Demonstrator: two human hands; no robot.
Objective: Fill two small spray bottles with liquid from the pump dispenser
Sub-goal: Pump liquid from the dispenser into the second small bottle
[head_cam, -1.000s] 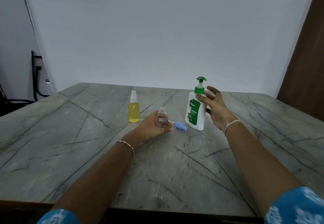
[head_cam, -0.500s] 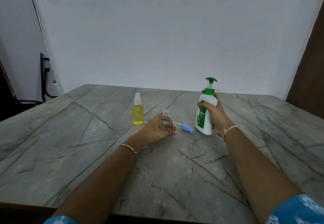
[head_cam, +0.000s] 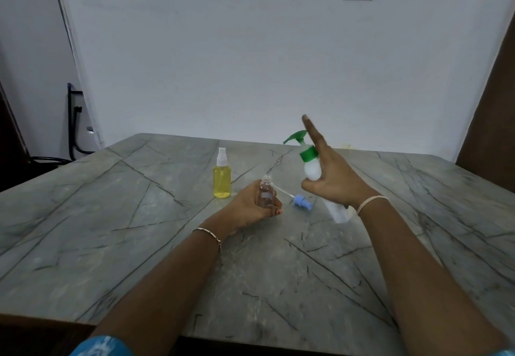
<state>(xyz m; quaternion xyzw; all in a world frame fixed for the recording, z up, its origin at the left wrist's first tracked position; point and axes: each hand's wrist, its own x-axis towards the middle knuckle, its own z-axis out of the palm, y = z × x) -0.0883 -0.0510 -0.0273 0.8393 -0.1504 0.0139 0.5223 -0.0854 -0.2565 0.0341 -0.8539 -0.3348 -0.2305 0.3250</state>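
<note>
Right hand (head_cam: 333,181) grips the tilted pump dispenser (head_cam: 311,170); left hand (head_cam: 245,208) clasps the uncapped bottle (head_cam: 266,195) just beside.

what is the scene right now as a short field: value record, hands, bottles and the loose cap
left hand: grips clear bottle, uncapped, looks empty
right hand: grips pump dispenser, tilted, index finger raised
yellow spray bottle: capped, upright on table, nearly full
blue spray cap: lies on table between clear bottle and pump dispenser, tube attached
</note>
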